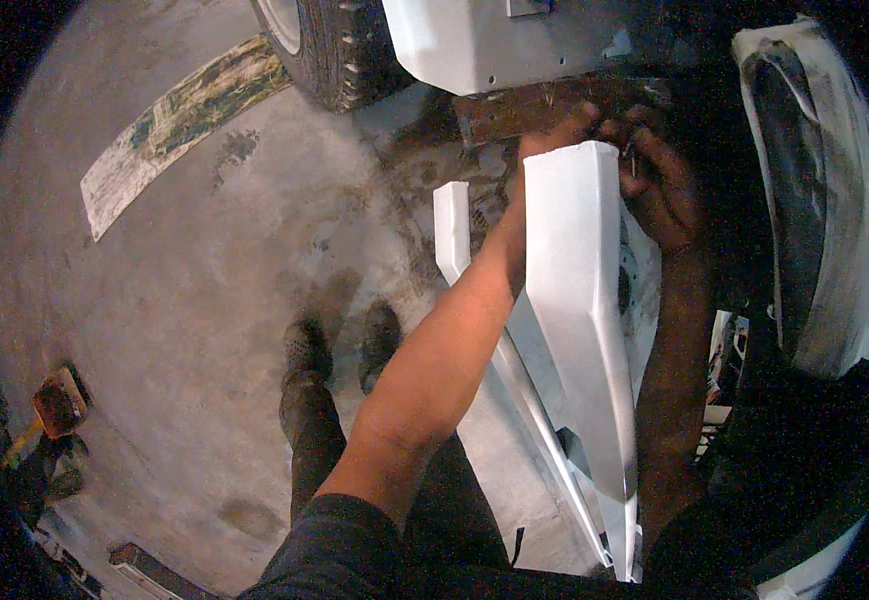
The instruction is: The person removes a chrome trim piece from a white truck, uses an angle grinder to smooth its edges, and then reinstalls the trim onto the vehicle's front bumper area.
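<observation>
A long white angular vehicle panel point(565, 230) stands between my forearms, narrowing toward me. My left hand point(558, 132) reaches past its far end, beside a brown rusty plate point(495, 115) under a white body part point(455, 45). The left fingers look curled in the shadow; what they hold is hidden. On the panel's right side, my right hand point(663, 185) has its fingers bent and pinched together near the far end. A thin, pale, small piece shows at those fingertips, too dim to name.
A vehicle tyre point(340, 55) stands at the far left of the body part. A curved, stained strip point(180, 125) lies on the concrete floor point(175, 330). At the right is a large scuffed curved panel point(835, 200). A brush-like tool point(60, 403) is at the left.
</observation>
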`<state>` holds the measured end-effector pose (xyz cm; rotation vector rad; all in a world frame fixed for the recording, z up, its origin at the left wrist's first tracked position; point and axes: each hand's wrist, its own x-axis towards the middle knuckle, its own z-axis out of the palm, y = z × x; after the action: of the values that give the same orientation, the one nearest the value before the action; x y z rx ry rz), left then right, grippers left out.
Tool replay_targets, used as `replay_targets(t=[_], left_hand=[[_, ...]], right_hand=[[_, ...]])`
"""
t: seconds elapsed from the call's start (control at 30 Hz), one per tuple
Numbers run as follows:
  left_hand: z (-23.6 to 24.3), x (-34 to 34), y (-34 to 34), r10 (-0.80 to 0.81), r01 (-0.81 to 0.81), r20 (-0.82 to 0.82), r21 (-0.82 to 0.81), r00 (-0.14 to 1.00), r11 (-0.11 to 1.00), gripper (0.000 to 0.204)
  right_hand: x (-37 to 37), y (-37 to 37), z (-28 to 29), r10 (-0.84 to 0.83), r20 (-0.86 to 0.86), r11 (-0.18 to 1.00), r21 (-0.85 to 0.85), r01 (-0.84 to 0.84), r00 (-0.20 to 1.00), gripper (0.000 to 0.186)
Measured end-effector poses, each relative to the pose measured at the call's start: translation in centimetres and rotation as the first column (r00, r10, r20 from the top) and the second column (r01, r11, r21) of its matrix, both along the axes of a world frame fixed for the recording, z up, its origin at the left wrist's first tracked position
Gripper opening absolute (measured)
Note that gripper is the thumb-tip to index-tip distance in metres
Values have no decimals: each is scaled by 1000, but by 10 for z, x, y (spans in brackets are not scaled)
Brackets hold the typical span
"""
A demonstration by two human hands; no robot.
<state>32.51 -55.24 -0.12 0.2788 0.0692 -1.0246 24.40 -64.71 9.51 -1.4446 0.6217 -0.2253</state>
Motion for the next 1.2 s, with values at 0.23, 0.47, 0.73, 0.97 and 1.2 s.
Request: replay_targets(t=[0.23, 0.47, 0.73, 0.97, 1.2], left_hand=[[-11, -12, -1, -34, 33, -10, -121, 999, 992, 27], [-24, -10, 3, -2, 5, 35, -81, 999, 997, 27], [-21, -8, 1, 7, -3, 38, -93, 999, 996, 27], [-24, -6, 1, 19, -15, 41, -91, 999, 996, 26], [-23, -7, -4, 28, -22, 53, -103, 998, 994, 26]], right_hand=[[23, 5, 17, 66, -223, 984, -145, -100, 972, 29], [39, 55, 5, 172, -205, 697, -665, -266, 963, 26], [43, 33, -20, 113, -183, 919, -354, -173, 977, 19], [44, 43, -20, 43, -168, 950, -300, -92, 985, 17], [48, 50, -6, 92, -220, 850, -490, -192, 971, 13]])
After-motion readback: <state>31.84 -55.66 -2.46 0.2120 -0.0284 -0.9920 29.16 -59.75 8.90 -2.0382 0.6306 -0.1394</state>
